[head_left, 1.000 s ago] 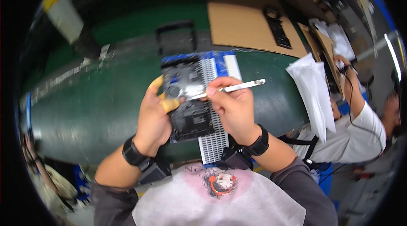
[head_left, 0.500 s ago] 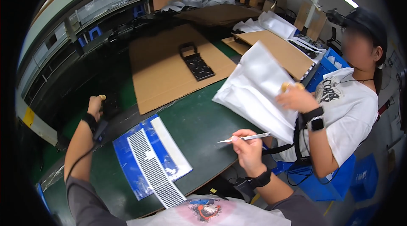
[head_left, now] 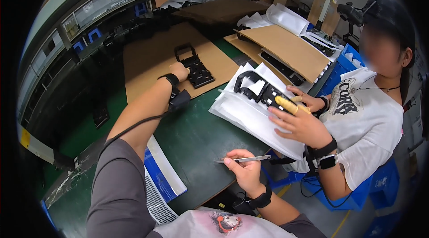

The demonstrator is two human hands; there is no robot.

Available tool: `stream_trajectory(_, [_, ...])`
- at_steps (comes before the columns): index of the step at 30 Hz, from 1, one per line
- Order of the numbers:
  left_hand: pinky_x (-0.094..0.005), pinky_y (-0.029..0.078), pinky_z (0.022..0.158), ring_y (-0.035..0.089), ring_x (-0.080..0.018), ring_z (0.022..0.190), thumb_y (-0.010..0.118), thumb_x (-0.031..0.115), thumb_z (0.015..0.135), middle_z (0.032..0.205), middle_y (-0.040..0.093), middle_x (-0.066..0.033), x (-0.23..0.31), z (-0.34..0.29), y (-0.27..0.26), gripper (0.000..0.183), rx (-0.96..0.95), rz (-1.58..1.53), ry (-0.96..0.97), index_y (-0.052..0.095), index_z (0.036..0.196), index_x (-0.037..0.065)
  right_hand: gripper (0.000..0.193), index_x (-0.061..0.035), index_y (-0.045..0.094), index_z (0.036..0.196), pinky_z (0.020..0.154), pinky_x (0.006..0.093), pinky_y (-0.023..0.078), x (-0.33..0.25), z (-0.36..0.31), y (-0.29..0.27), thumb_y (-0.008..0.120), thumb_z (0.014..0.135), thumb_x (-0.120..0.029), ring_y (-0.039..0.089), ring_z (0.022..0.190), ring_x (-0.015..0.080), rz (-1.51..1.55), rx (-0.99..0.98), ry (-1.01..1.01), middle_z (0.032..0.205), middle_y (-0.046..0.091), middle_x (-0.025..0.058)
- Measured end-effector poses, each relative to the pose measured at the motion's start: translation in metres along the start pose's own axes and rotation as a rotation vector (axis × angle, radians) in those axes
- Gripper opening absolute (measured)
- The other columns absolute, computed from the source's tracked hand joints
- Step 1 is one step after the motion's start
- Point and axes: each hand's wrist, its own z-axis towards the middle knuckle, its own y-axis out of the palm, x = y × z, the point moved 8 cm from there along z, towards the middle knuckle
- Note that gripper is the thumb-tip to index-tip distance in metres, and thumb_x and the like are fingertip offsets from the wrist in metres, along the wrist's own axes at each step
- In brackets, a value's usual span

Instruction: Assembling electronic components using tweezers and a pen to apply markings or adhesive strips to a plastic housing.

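A black slotted plastic bracket with a loop handle (head_left: 199, 72) lies on a cardboard sheet (head_left: 147, 55). At its left edge is my left hand (head_left: 180, 72), a yellowish cover on one fingertip. Most of that hand's fingers are hidden, so I cannot tell whether they grip the bracket. My right hand (head_left: 246, 173) holds metal tweezers (head_left: 252, 159) over the green table (head_left: 196, 135), tips pointing left. Partly behind my left arm are a blue-and-white sheet (head_left: 163, 166) and a white sheet with rows of small dark pieces (head_left: 156, 200).
To the right a co-worker's hands (head_left: 304, 124) handle a similar black bracket (head_left: 257, 88) on white foam sheeting (head_left: 228, 106). Cardboard-topped stacks (head_left: 286, 50) stand behind. Another dark part (head_left: 100, 116) lies at far left. Blue bins (head_left: 348, 184) are at lower right.
My left hand has moved from the far left to the bracket on the cardboard. My right hand with the tweezers shifted slightly left and down. The co-worker's black bracket has come into sight on the foam.
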Motion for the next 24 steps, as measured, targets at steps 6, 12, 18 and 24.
stream_trajectory(6, [-0.0274,0.044,0.054,0.051,-0.0147,0.060,0.059,0.002,0.067,0.070,0.052,-0.0059,-0.033,-0.062,-0.085,0.013,0.047,-0.841,0.085,0.051,0.078,0.003,0.015,0.0015,0.053,0.088,0.062,0.0181,0.043,-0.004,-0.007,0.002,0.059,0.074,0.001,0.053,0.070,0.0074,-0.012,0.011,-0.017,0.078,0.056,0.0041])
stream_trajectory(12, [-0.0253,0.050,0.064,0.057,-0.0110,0.068,0.053,0.006,0.078,0.080,0.057,-0.0057,-0.073,-0.216,-0.150,0.018,-0.226,-1.386,0.064,0.052,0.095,-0.001,0.014,0.0014,0.055,0.085,0.052,0.0173,0.040,-0.005,0.004,0.004,0.061,0.074,-0.006,0.050,0.061,0.0068,-0.158,-0.108,0.159,0.075,0.059,0.0070])
stream_trajectory(18, [-0.0235,0.048,0.071,0.055,-0.0116,0.079,0.050,0.007,0.081,0.092,0.054,-0.0064,-0.141,-0.334,-0.130,0.021,-0.058,-1.586,-0.169,0.047,0.101,0.001,0.016,0.0018,0.056,0.084,0.047,0.0185,0.039,0.007,-0.016,0.090,0.060,0.075,-0.011,0.050,0.056,0.0085,-0.151,-0.529,0.444,0.069,0.057,0.0076])
stream_trajectory(24, [-0.0264,0.047,0.074,0.055,-0.0116,0.083,0.046,0.015,0.085,0.092,0.055,-0.0032,-0.170,-0.364,-0.100,0.024,0.087,-1.935,-0.235,0.047,0.107,0.006,0.012,0.0007,0.055,0.082,0.043,0.0173,0.038,0.042,0.010,0.166,0.059,0.074,-0.007,0.051,0.051,0.0080,-0.022,-0.472,0.460,0.065,0.057,0.0068])
